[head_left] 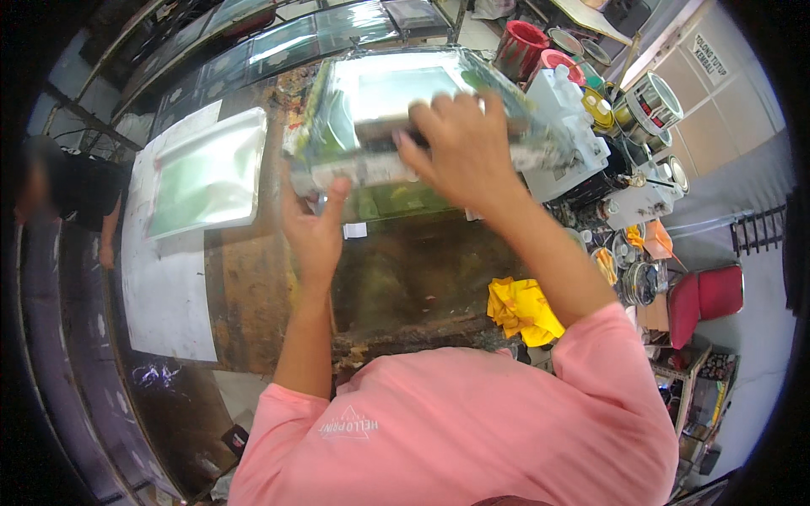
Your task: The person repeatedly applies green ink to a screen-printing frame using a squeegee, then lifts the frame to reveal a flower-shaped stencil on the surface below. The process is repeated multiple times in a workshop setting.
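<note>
A screen-printing frame (371, 173) with a pale mesh is over the worktable, its near edge looking raised and slightly blurred by motion. My left hand (316, 223) grips this frame at its near left corner, thumb against the near side. Over the mesh, my right hand (464, 152) is closed on a dark wooden bar that looks like a squeegee (377, 131). Its blade is hidden. Beneath the frame shows a greenish glassy surface (392, 201). To the left, a shiny clear sheet (211, 173) with a green tint lies on white paper (164, 304).
A crumpled yellow cloth (523, 310) lies at the table's near right edge. White jugs (569, 126), paint cans (654, 101) and red tubs (521, 49) crowd the right side. Beyond stands a red chair (704, 304). Another person (84, 190) is at the far left, beside racks.
</note>
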Motion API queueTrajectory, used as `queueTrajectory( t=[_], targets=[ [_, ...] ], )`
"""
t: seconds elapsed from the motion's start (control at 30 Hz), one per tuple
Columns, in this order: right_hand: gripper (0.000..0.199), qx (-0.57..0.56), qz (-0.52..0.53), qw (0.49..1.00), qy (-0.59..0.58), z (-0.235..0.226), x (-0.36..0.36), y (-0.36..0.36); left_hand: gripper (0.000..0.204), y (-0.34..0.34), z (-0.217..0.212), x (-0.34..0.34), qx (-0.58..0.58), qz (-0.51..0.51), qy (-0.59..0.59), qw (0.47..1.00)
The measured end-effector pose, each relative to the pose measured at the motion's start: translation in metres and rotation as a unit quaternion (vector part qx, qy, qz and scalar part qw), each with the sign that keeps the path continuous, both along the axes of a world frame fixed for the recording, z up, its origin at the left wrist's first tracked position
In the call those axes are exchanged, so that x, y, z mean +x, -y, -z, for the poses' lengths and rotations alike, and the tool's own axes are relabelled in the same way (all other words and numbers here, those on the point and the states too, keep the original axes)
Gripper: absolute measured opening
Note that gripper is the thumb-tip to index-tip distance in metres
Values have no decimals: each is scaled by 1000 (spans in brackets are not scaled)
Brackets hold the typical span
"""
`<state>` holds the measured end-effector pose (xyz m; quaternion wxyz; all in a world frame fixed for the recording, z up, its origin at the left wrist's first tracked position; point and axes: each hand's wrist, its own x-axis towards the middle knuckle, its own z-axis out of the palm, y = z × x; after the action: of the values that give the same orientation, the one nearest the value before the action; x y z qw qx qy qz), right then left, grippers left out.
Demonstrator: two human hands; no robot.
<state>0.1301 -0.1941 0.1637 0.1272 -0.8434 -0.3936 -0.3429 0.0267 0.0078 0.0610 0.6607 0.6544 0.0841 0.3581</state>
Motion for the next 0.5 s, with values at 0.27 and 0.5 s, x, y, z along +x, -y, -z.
queueTrajectory(
  t=[0.27,0.5],
  targets=[
    [58,57,-30,997,36,-87,82,-28,107,-6,40,-20,535,-33,-367,761],
    [60,45,-5,999,-20,-118,100,-36,101,7,55,-23,502,14,-397,768]
  ],
)
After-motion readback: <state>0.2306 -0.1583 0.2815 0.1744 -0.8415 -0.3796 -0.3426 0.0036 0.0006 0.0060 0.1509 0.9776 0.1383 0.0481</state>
